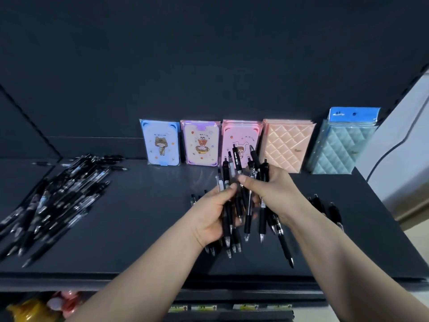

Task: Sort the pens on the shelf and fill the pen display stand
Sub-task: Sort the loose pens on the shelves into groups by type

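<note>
Both hands hold a bunch of black pens (249, 210) above the dark shelf (144, 224). My left hand (210, 217) grips several of them from the left, thumb pressed on the barrels. My right hand (271, 194) grips the rest from the right, thumb across the front. The pens stand roughly upright, tips down. A large loose pile of black pens (58, 198) lies at the shelf's left end. Two more black pens (325, 209) lie on the shelf right of my right wrist. No pen display stand is in view.
Along the back wall stand packaged notebooks: a blue cartoon one (162, 142), a purple one (200, 142), a pink one (241, 138), a peach quilted one (286, 145) and a teal quilted one (341, 147). Toys (46, 305) sit on the lower shelf at bottom left.
</note>
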`<state>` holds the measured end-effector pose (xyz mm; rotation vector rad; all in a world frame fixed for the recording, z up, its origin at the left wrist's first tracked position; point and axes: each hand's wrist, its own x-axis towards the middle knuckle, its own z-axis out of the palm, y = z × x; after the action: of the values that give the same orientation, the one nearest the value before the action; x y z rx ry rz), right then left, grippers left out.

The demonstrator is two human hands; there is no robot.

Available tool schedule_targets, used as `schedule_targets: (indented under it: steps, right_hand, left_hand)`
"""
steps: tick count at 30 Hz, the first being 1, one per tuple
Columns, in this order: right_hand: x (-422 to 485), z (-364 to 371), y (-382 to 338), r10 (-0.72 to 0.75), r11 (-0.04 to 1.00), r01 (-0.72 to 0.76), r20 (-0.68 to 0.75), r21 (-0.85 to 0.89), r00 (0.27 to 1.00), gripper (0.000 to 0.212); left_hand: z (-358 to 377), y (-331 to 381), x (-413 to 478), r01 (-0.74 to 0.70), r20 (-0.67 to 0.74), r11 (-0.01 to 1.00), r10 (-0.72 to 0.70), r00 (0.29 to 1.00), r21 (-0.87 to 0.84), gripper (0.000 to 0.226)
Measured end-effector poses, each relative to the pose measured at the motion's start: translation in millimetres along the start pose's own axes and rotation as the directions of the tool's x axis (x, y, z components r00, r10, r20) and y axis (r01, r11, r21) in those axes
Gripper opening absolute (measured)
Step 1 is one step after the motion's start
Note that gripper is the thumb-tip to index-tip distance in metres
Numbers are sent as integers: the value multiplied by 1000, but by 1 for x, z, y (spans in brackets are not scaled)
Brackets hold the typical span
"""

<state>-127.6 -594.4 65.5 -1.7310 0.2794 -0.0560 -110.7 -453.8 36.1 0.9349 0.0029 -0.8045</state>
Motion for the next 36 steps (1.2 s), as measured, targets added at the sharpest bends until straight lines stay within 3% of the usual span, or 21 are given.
schedule_targets:
  steps: [4,8,14,19,23,26,28,32,36]
  right_hand:
    - [1,-9,-1,4,996,-4,0,84,1000,6]
    - [6,-16,0,42,986,-39,-14,160,999,10]
    - [12,-9,6,6,985,10,-89,174,996,8]
    - [8,-23,3,121,945,-117,6,305,993,21]
    - [4,-36,2,28,981,-52,127,185,991,11]
    - [7,-41,2,10,984,-30,113,176,994,9]
    - [14,-42,5,43,989,-49,48,140,998,10]
    - [31,-24,25,172,964,-166,10,-206,985,17]
    - [38,5,44,203,949,-189,31,-252,979,18]
  left_hand:
    - [3,-7,5,-16,-87,1000,18,996,23,28]
    - [8,-12,6,0,-80,998,4,997,55,47]
    - [17,-20,8,42,-42,988,-37,998,150,35]
    - [16,-13,5,38,-3,985,-38,999,169,2]
    - [14,-13,2,36,-7,974,-35,999,224,5]
    - [12,-11,0,14,-46,979,-5,999,204,11]
    - [2,-6,-3,-20,-135,991,38,990,131,13]
    - [-28,11,-15,-105,-303,990,129,944,96,15]
    - [-44,15,-30,-101,-321,989,130,938,105,16]
